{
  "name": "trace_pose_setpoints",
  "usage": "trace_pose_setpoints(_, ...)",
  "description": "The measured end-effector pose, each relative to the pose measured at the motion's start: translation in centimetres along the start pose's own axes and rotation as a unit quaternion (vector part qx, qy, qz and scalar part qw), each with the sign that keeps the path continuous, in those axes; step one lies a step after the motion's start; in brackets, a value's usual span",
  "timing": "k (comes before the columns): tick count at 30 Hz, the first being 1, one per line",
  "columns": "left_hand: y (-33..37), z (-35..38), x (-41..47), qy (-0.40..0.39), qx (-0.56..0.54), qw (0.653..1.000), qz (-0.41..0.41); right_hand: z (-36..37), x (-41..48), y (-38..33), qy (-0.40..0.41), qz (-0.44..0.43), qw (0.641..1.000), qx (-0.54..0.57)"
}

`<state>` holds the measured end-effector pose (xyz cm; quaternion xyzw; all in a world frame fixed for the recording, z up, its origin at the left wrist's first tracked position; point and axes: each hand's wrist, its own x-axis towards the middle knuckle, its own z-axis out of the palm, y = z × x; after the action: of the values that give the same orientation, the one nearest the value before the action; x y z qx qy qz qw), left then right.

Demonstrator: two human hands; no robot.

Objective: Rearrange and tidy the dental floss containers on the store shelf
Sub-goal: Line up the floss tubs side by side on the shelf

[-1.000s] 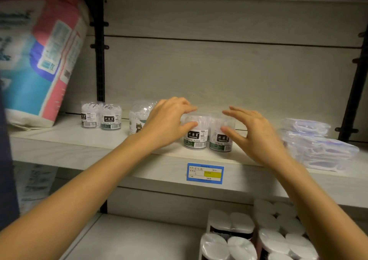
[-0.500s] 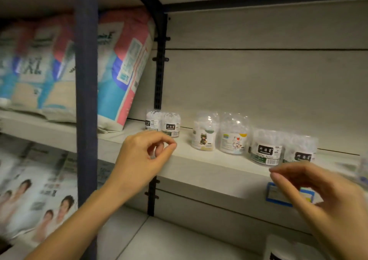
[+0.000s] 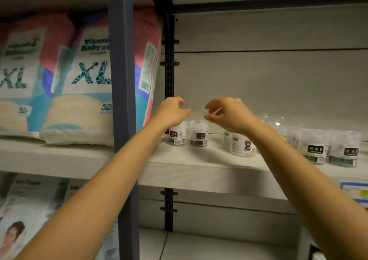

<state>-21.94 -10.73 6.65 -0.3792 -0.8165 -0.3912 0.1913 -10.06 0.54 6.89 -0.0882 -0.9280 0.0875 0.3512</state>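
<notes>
Two small clear dental floss containers, one (image 3: 177,135) beside the other (image 3: 199,137), stand at the back left of the pale shelf (image 3: 199,168). My left hand (image 3: 172,113) hovers just above the left one with its fingers curled and holds nothing. My right hand (image 3: 229,114) hangs above and to the right of the second one, fingers bent and apart, also holding nothing. Further right stand a cartoon-labelled container (image 3: 242,146) and two black-labelled containers (image 3: 317,150) (image 3: 345,153). My right forearm hides part of another clear container.
Large XL diaper packs (image 3: 79,80) fill the shelf bay on the left, behind a dark blue post (image 3: 121,80). A black slotted upright (image 3: 169,60) runs down the back wall. A blue price label (image 3: 354,191) sits on the shelf edge at right.
Both hands have left the black-labelled containers and moved left and up over the two small containers at the shelf's back left. The view has turned left.
</notes>
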Motion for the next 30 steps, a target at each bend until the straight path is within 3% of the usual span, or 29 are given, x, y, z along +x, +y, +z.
trace_pose_setpoints(7, -1.3, 2.0, 1.8, -0.162, 0.043, 0.978, -0.124, 5.2, 4.6, 1.0, -0.146, 0.106, 0.981, -0.067)
trace_pose_setpoints(15, -2.2, 2.4, 1.9, -0.139, 0.015, 0.978, -0.152, 6.7, 4.9, 2.4, -0.135, 0.133, 0.982, -0.022)
trace_pose_setpoints(23, -0.2, -1.0, 1.3, -0.091, -0.039, 0.99, -0.098, 0.9, 2.9, 0.5, -0.067, 0.089, 0.993, 0.03)
trace_pose_setpoints(26, 0.9, -3.2, 0.3, -0.082, -0.032, 0.995, -0.052, -3.5, 0.5, 0.1, -0.097, 0.077, 0.987, 0.101)
trace_pose_setpoints(30, 1.7, -5.1, -2.7, -0.128, -0.068, 0.989, -0.011, -6.7, -3.3, -0.8, -0.137, 0.064, 0.976, 0.154)
